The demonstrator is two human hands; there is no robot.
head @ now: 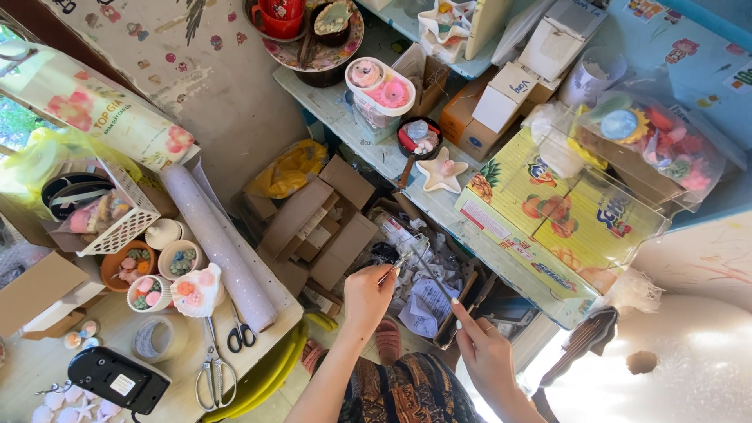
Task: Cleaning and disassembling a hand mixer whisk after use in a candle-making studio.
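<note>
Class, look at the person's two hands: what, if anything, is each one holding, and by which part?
The left hand pinches one end of a thin clear strip. The right hand pinches a thin strand, too fine to identify, by its lower end.

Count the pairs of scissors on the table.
2. The black-handled scissors lie beside the long glittery roll; the metal scissors lie nearer the table's front edge. Clutter may hide others.

A large yellow printed carton (pixel 548 215) with fruit pictures lies at three o'clock, under clear wrap. At one o'clock stand small white boxes (pixel 505 94) and a brown box (pixel 462 110) beside them. An open brown cardboard box (pixel 313 227) sits at the centre. At ten o'clock leans a long cream roll package (pixel 94 106) with pink flowers. A flat brown cardboard piece (pixel 31 290) lies at eight o'clock.
</note>
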